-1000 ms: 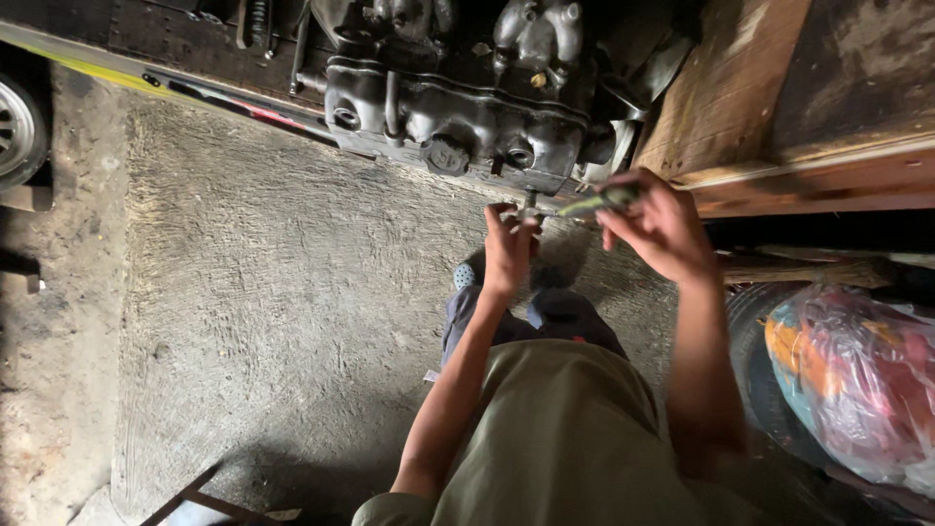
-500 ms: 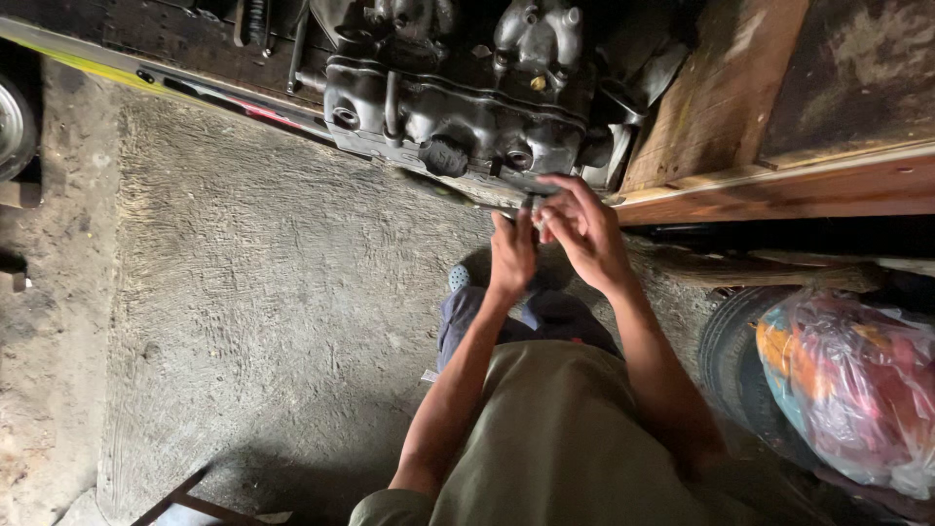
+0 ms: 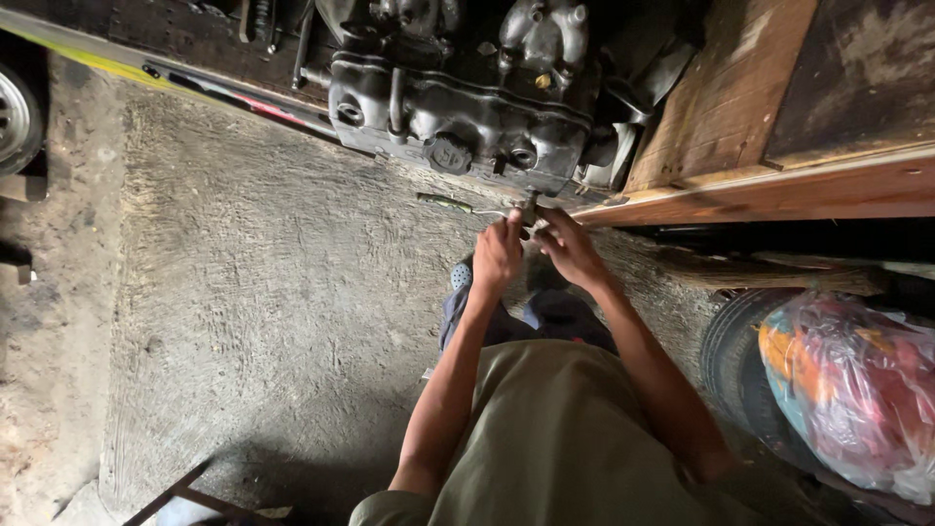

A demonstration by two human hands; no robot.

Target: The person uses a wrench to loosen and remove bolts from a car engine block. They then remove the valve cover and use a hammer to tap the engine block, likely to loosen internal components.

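Note:
My two hands meet just in front of a dark engine block (image 3: pixel 458 107) that lies on the concrete floor. A thin tool with a greenish handle (image 3: pixel 443 203) sticks out to the left from my left hand (image 3: pixel 497 255), which is closed on its shaft. The fingers of my right hand (image 3: pixel 570 248) pinch a small metal part (image 3: pixel 531 207) at the tool's inner end. Both hands hover above my knees and a blue shoe (image 3: pixel 461 278). The join between tool and part is hidden by my fingers.
A wooden bench edge (image 3: pixel 760 190) runs along the right. Below it lie a straw broom (image 3: pixel 769 275), a black tyre (image 3: pixel 726 356) and a colourful plastic bag (image 3: pixel 857 390). A car wheel (image 3: pixel 12 117) shows at the far left. Rough concrete floor (image 3: pixel 263 292) spreads left.
The tool's handle has swung from the right side, by my right hand, over to the left of my left hand. My right hand has drawn in close to the left.

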